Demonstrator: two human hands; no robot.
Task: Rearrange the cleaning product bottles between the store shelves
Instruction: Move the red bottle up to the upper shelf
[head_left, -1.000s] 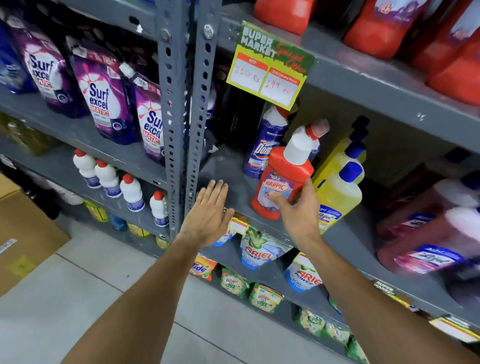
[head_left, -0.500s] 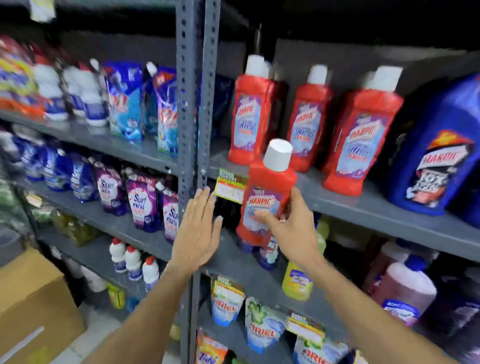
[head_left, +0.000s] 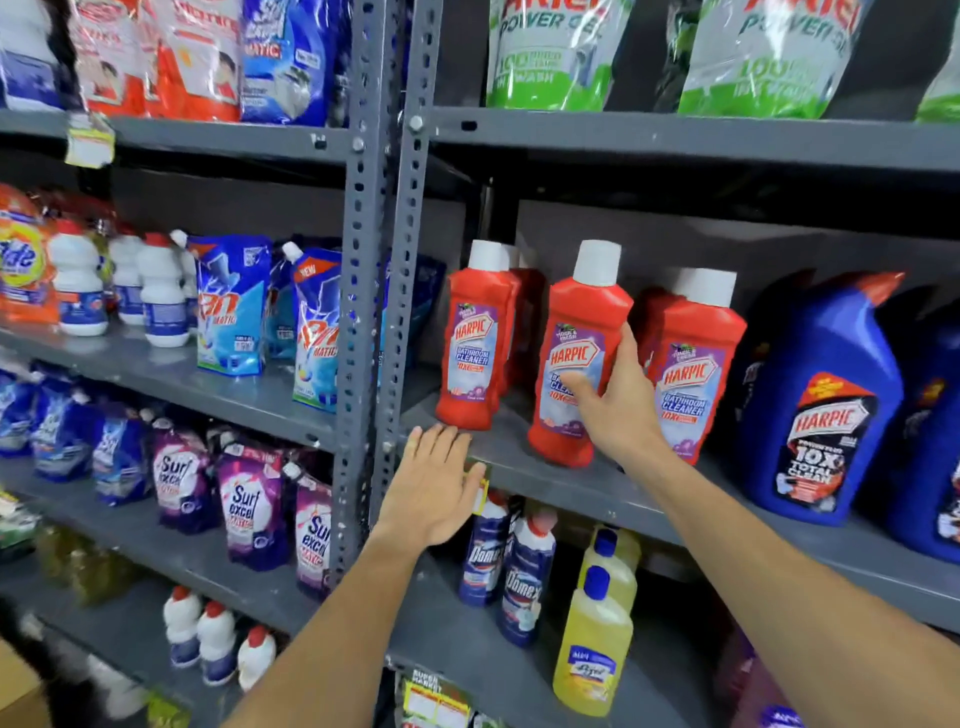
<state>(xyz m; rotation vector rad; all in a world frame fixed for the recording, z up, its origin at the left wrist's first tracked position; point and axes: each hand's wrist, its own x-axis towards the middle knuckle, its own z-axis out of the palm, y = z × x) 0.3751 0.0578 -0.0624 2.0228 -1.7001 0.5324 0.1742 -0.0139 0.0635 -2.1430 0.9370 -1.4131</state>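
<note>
**Entry: red Harpic bathroom cleaner, being seated on the middle shelf**

Item 1. Right hand (head_left: 618, 410): fingers wrapped round the lower body of a red Harpic bathroom cleaner bottle (head_left: 579, 358), the thumb (head_left: 576, 384) laid across the label and the other fingers closed on the far side. The grip is not yet released.

Item 2. Held bottle: upright or very slightly tilted, white cap uppermost, its base at or just touching the grey middle shelf (head_left: 524, 473); full contact cannot be told. It is placed between 2 groups of the same product, a left-hand Harpic bottle (head_left: 475, 343) and a right-hand Harpic bottle (head_left: 691, 364), near both.

Item 3. Left hand (head_left: 436, 488): empty, fingers extended and close together, palm flat against the front lip of the same shelf, just below the left-hand bottle.

Item 4. Surroundings: a large blue Harpic toilet cleaner jug (head_left: 815, 405) further right on the shelf; Domex bottles (head_left: 519, 577) and yellow floor cleaner bottles (head_left: 595, 634) on the shelf below.

Progress, as judged: 1 bottle is taken to be almost delivered to its matching row. Letting go and squaring it into line are left. Whether further bottles are to be moved cannot be determined from the view.
</note>
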